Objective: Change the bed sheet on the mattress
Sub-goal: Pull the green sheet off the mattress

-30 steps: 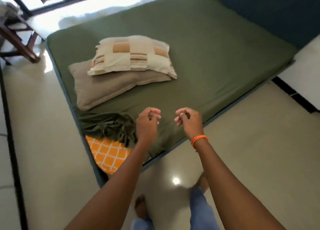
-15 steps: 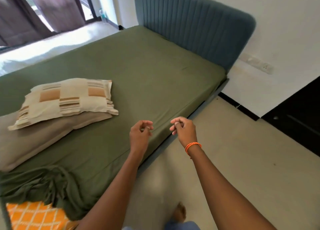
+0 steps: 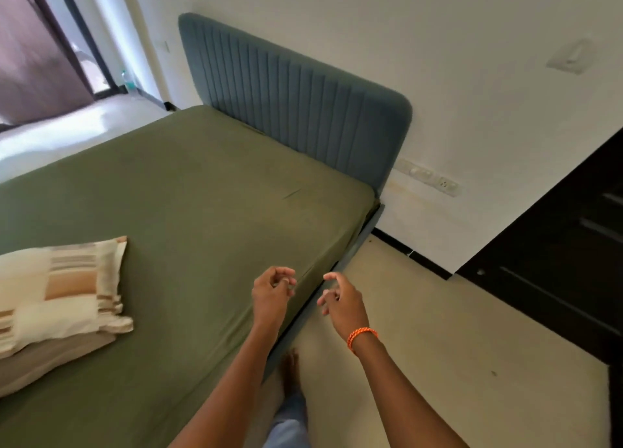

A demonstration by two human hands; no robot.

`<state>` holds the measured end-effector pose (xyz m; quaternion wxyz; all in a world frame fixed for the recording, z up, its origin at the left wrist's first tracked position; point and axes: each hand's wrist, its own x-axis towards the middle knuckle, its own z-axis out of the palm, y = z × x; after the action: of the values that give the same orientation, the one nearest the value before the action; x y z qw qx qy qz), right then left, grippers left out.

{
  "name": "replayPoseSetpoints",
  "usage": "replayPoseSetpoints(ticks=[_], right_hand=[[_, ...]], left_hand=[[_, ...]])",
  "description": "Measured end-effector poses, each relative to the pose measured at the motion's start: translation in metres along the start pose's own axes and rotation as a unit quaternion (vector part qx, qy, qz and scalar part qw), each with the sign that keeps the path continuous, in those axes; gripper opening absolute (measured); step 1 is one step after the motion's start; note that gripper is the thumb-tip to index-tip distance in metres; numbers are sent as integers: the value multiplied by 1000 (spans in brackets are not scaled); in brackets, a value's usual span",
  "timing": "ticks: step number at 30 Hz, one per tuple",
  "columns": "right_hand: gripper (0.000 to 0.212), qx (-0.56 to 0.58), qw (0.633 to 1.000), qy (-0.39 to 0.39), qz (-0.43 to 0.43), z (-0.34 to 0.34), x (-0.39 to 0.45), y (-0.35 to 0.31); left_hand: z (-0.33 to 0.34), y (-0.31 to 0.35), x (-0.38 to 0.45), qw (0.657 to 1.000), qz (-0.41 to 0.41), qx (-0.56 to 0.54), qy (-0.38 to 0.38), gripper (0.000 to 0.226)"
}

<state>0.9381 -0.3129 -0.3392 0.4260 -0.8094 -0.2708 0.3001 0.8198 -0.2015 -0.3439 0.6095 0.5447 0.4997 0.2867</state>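
An olive green bed sheet [image 3: 202, 194] covers the mattress, stretched smooth up to the blue padded headboard [image 3: 296, 107]. My left hand [image 3: 271, 294] hovers over the sheet near the bed's right side edge, fingers loosely curled, holding nothing. My right hand [image 3: 340, 301], with an orange band on the wrist, is held just past that edge over the floor, fingers relaxed and partly spread, also holding nothing. Neither hand touches the sheet.
A cream and tan patterned pillow [image 3: 64, 289] lies on a grey-brown pillow [image 3: 40, 363] at the left. A dark cabinet [image 3: 556, 262] stands at the right against the white wall. Beige floor [image 3: 438, 346] runs along the bed side. My bare foot [image 3: 291, 370] is by the frame.
My view has swung from the foot corner, with its bunched sheet and orange patterned mattress, toward the headboard. My right hand's fingers have loosened and spread. Both hands stay free of any object.
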Motion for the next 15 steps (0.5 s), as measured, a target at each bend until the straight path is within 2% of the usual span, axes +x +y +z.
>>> replayPoseSetpoints(ticks=[2,5,9,15], right_hand=[[35,-54,998,-10,-2,-17,46,9],[41,-108,994,-16,11,-43,114,12],[32,-86,996,2,27,-75,201,-8],[27,-35,999,4,34,-108,321,-20]], left_hand=[[44,8,40,1000,-12,-14,-4,32],[112,26,99,998,-23,-12,-54,31],[176,57,164,991,-22,22,-128,29],[240,88,271,988,-19,75,-131,31]])
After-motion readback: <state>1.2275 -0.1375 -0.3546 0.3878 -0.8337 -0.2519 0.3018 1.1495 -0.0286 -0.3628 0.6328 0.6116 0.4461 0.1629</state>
